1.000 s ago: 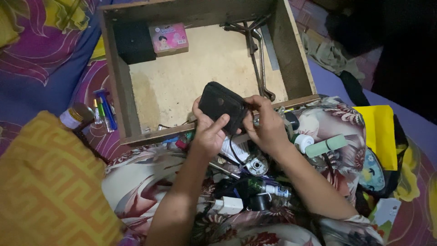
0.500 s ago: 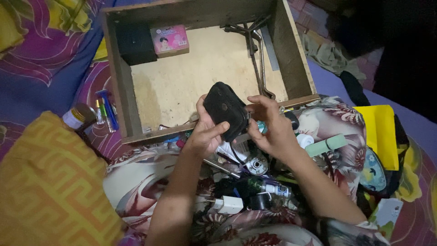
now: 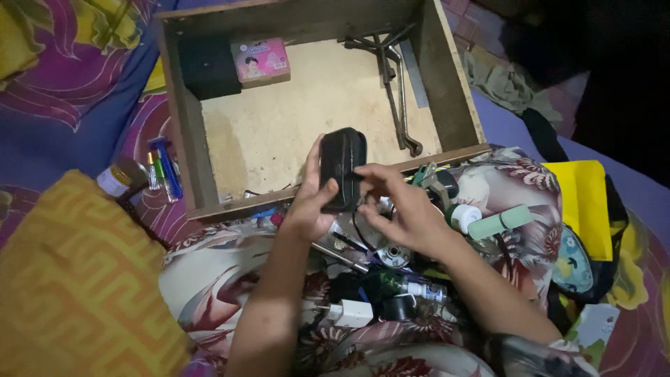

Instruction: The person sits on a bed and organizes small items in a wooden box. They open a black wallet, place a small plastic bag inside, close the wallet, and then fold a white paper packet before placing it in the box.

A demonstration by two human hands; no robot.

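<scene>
Left hand [image 3: 307,206] grips black pouch [image 3: 342,167] upright over drawer [image 3: 185,126] front edge; right hand [image 3: 398,209] pinches its side. Loose hold risks drop into lap clutter [image 3: 391,279].

The middle of the drawer [image 3: 279,126] floor is free. The black box [image 3: 207,68] and pink box [image 3: 260,61] fill its far left corner; metal tools [image 3: 394,91] lie along its right wall.
</scene>
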